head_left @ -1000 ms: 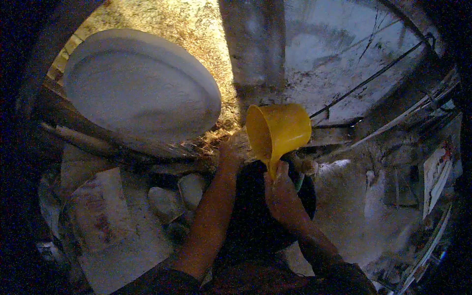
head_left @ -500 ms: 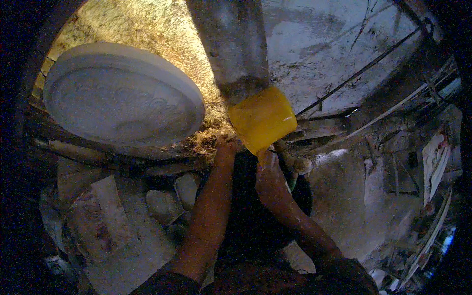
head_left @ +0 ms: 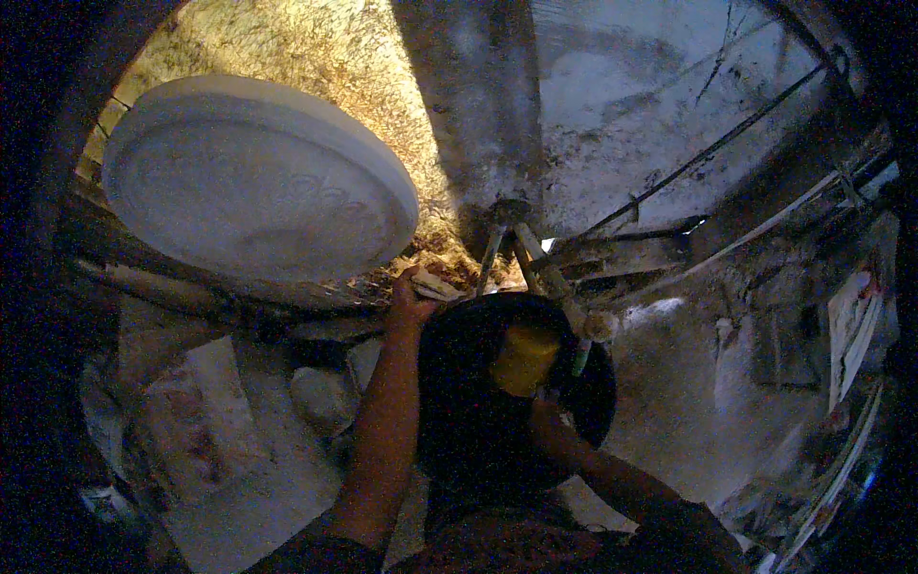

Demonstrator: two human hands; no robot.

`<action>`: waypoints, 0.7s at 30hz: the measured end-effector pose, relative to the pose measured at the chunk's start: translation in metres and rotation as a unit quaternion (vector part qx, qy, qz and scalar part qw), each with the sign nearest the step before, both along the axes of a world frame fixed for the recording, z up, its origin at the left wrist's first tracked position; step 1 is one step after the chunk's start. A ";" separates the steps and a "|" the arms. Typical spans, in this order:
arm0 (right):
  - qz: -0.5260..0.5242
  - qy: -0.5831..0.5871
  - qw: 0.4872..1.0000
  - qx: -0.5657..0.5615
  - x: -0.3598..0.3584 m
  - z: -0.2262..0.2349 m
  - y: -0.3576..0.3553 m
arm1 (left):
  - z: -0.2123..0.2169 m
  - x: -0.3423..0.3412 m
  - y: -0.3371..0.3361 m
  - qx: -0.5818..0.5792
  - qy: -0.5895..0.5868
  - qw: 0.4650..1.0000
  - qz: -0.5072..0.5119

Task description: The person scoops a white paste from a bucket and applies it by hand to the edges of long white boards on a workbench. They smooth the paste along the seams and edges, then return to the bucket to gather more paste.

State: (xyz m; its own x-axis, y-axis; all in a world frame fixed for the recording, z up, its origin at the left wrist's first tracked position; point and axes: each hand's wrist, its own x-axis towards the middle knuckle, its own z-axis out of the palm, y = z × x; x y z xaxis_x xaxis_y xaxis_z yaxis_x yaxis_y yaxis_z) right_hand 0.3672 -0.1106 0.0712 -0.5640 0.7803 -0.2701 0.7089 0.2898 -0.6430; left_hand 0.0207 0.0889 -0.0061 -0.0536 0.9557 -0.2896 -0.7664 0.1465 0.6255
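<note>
looks like rough workshop: large pale oval piece (head_left: 258, 191) with raised ornament, black tub (head_left: 454, 383) with yellow jug (head_left: 524, 362) inside, blotched pale surface (head_left: 622, 115) beyond, grimy floor (head_left: 660, 411), clutter of flat pieces (head_left: 849, 330) along right edge.

A yellow jug (head_left: 525, 361) of smooth-looking plastic. A black bucket (head_left: 459, 373), dull, its material too dark to tell. A pale oval panel (head_left: 258, 187), matt and chalky-looking, with shallow raised patterning. A golden backlit sheet (head_left: 316, 48), rough and fibrous. A whitish backdrop (head_left: 612, 105), blotchy, matt and grimy.
</note>
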 end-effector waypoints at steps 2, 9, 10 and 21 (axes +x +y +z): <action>0.019 0.038 0.994 -0.105 -0.001 -0.021 0.005 | 0.002 -0.002 0.002 -0.120 -0.257 0.958 -0.036; 0.045 0.244 0.797 -0.550 -0.001 -0.034 0.049 | 0.015 0.003 -0.008 -0.118 -0.376 0.919 -0.003; 0.039 0.270 0.769 -0.578 0.002 -0.028 0.053 | 0.015 0.002 -0.007 -0.119 -0.356 0.927 -0.009; -0.114 0.148 0.963 -0.194 -0.035 0.154 0.044 | 0.006 0.017 -0.005 -0.111 -0.179 0.978 -0.006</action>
